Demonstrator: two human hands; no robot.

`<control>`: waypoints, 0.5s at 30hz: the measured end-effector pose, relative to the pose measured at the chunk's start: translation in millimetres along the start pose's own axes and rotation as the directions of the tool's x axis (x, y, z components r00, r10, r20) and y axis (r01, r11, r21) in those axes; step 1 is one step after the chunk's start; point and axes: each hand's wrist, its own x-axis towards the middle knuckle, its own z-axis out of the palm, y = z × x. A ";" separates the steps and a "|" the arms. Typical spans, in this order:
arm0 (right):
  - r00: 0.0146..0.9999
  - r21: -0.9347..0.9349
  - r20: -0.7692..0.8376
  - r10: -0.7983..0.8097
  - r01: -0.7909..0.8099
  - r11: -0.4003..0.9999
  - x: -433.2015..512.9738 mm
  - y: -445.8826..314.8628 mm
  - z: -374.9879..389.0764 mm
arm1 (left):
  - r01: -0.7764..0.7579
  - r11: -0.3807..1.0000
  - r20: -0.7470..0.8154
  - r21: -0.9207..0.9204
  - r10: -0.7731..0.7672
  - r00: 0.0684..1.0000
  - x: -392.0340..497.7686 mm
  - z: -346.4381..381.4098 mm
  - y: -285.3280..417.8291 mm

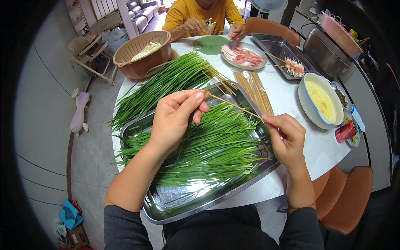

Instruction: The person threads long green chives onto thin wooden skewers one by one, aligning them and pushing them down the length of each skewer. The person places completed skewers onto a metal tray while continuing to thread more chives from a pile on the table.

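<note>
My left hand (176, 115) pinches a green chive stem (206, 88) between thumb and fingers, above a stainless steel tray (184, 215). Between thumb and forefinger, my right hand (286, 136) grips one end of a bamboo skewer (235, 105); its other end meets the left fingertips at the chive. Whether the skewer pierces the stem cannot be told. Many loose chives (206, 150) lie across the tray below both hands. A second pile of chives (168, 81) rests beyond the tray's far left edge, with several loose skewers (218, 78) by its right end.
Packed skewers (254, 90), a plate of sliced meat (242, 56) and a green board (211, 44) lie farther back. Left is a brown colander (137, 67); right, a dark baking tray (275, 42), a bowl of yellow liquid (320, 100) and a red can (346, 131). Opposite, another person handles skewered food.
</note>
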 end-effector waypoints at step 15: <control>1.000 0.069 0.019 0.022 -0.023 0.997 -4.5 4.8 10.0 | -0.034 0.997 -0.025 0.064 0.036 0.999 -0.2 -1.3 -5.3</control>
